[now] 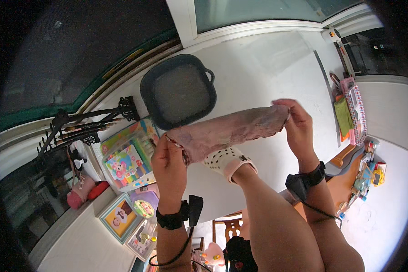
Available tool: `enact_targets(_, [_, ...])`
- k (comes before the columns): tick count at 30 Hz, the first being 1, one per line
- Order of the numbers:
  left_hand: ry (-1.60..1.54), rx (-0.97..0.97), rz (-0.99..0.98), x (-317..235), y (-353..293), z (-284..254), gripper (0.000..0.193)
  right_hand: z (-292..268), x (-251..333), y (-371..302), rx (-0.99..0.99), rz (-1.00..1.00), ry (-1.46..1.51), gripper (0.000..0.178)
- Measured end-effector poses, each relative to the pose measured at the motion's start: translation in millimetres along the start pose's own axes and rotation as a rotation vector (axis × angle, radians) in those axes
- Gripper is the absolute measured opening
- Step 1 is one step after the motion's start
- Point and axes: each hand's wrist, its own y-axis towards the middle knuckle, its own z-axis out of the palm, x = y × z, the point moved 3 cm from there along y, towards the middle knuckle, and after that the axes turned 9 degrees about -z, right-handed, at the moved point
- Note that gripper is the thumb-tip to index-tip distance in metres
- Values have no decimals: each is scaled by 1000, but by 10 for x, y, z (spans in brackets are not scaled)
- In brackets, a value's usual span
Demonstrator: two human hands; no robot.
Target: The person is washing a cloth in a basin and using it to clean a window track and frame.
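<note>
A damp-looking pinkish-mauve cloth [231,131] is stretched out between my two hands. My left hand [168,158] pinches its left end, and my right hand [297,124] grips the other end, a little higher and farther away. Just beyond the cloth, a dark blue-grey basin [179,90] with a side handle stands on the white surface [258,77]; greyish water seems to be in it. Below the cloth, my foot in a white perforated clog [226,163] rests on the same surface. The cloth covers part of the clog.
At left are a dark brush rack [81,122], colourful boxed items [127,165] and picture frames [120,217]. Dark window glass [86,54] borders the far left. Books and a folder [356,113] lie along the right edge. A wooden chair [233,226] stands below.
</note>
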Motion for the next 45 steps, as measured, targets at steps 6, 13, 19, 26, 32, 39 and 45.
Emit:
enact_targets(6, [-95, 46, -249, 323, -87, 396, 38, 224, -211, -189, 142, 378, 203, 22])
enact_targets(13, [-275, 358, -231, 476, -332, 1159, 48, 306, -125, -252, 365, 414, 387, 38])
enact_targets(19, [-426, 476, -406, 586, -264, 1160, 65, 323, -126, -239, 307, 403, 232, 34])
enact_targets(26, [-189, 479, -331, 628, -326, 1118, 69, 180, -620, -386, 36, 459, 132, 22])
enact_targets(32, [-291, 390, -455, 750, -427, 784, 62, 249, -713, 183, -116, -73, -583, 27])
enact_targets(39, [-280, 313, -422, 837, -540, 564, 58, 615, -1045, 1192, -20, -490, -829, 33])
enact_targets(45, [-288, 285, -466, 822, -629, 407, 53, 919, -1725, 1571, 453, -429, -1072, 46])
